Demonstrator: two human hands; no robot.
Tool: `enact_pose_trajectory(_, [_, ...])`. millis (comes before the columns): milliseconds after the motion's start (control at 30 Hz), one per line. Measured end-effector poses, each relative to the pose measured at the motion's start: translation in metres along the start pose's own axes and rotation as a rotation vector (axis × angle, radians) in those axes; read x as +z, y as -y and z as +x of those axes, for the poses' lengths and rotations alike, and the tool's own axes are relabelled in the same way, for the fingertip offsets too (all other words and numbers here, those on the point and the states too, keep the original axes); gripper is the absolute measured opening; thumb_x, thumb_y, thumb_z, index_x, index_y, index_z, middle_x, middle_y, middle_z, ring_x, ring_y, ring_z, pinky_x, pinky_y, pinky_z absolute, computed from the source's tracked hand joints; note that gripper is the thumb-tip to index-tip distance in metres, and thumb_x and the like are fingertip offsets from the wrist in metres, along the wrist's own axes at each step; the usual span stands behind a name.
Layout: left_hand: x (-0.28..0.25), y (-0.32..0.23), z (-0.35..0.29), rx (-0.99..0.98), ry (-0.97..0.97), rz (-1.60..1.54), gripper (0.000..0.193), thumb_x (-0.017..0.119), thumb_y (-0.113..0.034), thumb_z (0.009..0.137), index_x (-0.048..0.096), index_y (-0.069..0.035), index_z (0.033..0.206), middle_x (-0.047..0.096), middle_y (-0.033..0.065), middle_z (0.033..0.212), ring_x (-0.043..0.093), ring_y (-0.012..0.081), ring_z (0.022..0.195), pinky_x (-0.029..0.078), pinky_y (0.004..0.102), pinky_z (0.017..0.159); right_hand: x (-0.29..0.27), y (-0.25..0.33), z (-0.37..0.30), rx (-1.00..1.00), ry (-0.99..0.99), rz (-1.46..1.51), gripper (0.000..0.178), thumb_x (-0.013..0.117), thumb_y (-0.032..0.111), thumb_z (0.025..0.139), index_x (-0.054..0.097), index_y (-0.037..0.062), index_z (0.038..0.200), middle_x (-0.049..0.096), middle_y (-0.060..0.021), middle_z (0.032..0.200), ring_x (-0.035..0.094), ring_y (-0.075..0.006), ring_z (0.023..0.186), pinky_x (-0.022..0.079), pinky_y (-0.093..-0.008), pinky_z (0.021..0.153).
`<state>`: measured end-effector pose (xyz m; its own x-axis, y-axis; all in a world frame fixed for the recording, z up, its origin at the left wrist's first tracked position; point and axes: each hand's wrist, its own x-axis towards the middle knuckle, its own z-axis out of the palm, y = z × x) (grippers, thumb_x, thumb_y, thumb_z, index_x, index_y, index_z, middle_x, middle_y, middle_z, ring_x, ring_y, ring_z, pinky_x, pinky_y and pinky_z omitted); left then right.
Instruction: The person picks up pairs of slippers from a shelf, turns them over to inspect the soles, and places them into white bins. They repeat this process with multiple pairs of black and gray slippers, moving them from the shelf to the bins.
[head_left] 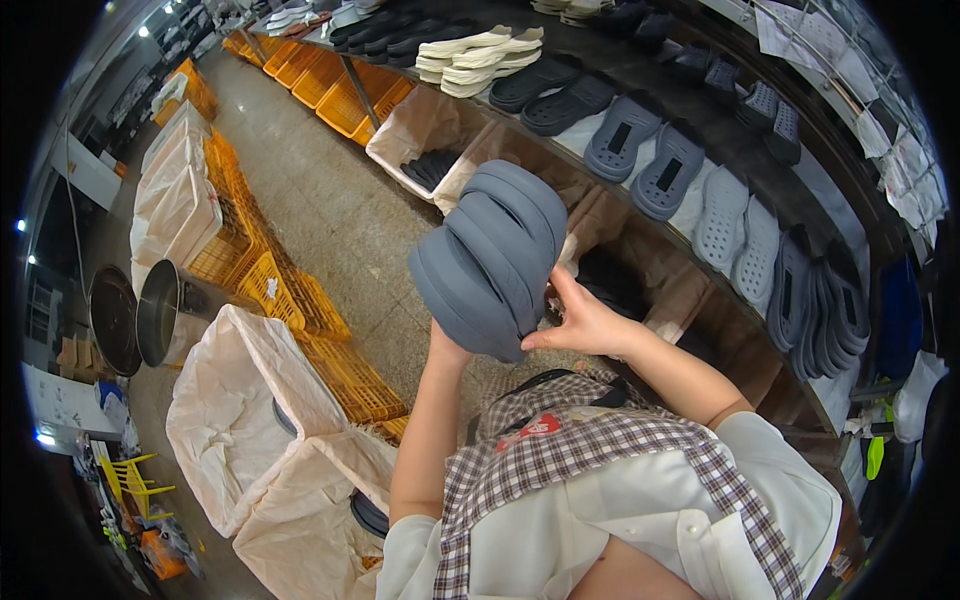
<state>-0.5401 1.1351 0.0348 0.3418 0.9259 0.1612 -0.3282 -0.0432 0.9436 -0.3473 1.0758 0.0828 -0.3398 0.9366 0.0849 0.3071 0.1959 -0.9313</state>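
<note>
A bundle of rounded, dark-grey foam slippers (490, 260) is held up in front of me, nested closely together with gaps between their bands. My left hand (449, 343) supports it from below on the left; the fingers are hidden behind the foam. On the right side, my right hand (590, 318) grips the lower edge, its thumb pressed to a corner and its fingers partly behind. To the right, a shelf carries grey clogs (668, 170), light-grey clogs (720, 215) and a stack of cream clogs (478, 60).
Lined bins with dark pieces (430, 168) stand under the shelf. Orange crates (340, 98) line the aisle farther off. At my left are cloth-lined bins (235, 430), yellow crates (290, 300) and a metal drum (175, 315). Speckled floor (330, 210) runs between.
</note>
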Motion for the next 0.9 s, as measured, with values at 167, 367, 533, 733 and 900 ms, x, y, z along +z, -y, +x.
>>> enact_pose_trajectory(167, [0.025, -0.025, -0.003, -0.083, 0.115, -0.039, 0.058, 0.060, -0.025, 0.089, 0.036, -0.005, 0.137, 0.046, 0.0106, 0.132, 0.048, 0.0216, 0.119, 0.042, 0.0354, 0.099, -0.011, -0.016, 0.015, -0.485, -0.254, -0.537, 0.087, 0.075, 0.012, 0.072, 0.022, 0.0096, 0.140, 0.028, -0.0161, 0.146, 0.035, -0.0406, 0.125, 0.034, -0.0463, 0.102])
enact_pose_trajectory(367, [0.032, -0.024, -0.018, -0.268, 0.101, -0.375, 0.041, 0.044, -0.018, 0.098, 0.036, -0.004, 0.135, 0.048, 0.0128, 0.129, 0.052, 0.0243, 0.116, 0.048, 0.0373, 0.094, -0.028, -0.014, 0.007, -0.386, -0.160, -0.048, 0.042, 0.053, -0.005, 0.085, 0.048, 0.0074, 0.125, 0.043, -0.0132, 0.140, 0.041, -0.0310, 0.129, 0.036, -0.0430, 0.103])
enact_pose_trajectory(533, [0.019, -0.006, -0.017, -0.362, -0.038, -0.739, 0.039, 0.047, -0.013, 0.096, 0.037, -0.003, 0.132, 0.053, 0.0147, 0.123, 0.057, 0.0258, 0.108, 0.052, 0.0420, 0.091, -0.025, 0.003, -0.019, 0.288, -0.165, 0.939, 0.035, 0.056, 0.012, 0.087, 0.051, 0.0008, 0.119, 0.053, -0.0128, 0.123, 0.051, -0.0198, 0.114, 0.041, -0.0324, 0.099])
enact_pose_trajectory(733, [0.016, -0.004, -0.021, -0.386, -0.031, -0.851, 0.039, 0.048, -0.014, 0.095, 0.038, -0.003, 0.131, 0.053, 0.0154, 0.121, 0.057, 0.0251, 0.109, 0.053, 0.0404, 0.089, -0.005, 0.008, -0.027, 0.217, -0.145, 0.854, 0.065, 0.063, 0.019, 0.083, 0.031, 0.0048, 0.138, 0.038, -0.0111, 0.136, 0.036, -0.0204, 0.126, 0.030, -0.0332, 0.104])
enact_pose_trajectory(900, [0.019, -0.004, -0.020, -0.337, 0.033, -0.580, 0.044, 0.049, -0.015, 0.096, 0.034, -0.003, 0.135, 0.052, 0.0148, 0.124, 0.061, 0.0227, 0.103, 0.055, 0.0348, 0.085, 0.002, 0.012, -0.028, 0.206, -0.151, 0.698, 0.071, 0.064, 0.017, 0.081, 0.028, 0.0042, 0.142, 0.035, -0.0135, 0.140, 0.035, -0.0226, 0.129, 0.029, -0.0341, 0.106])
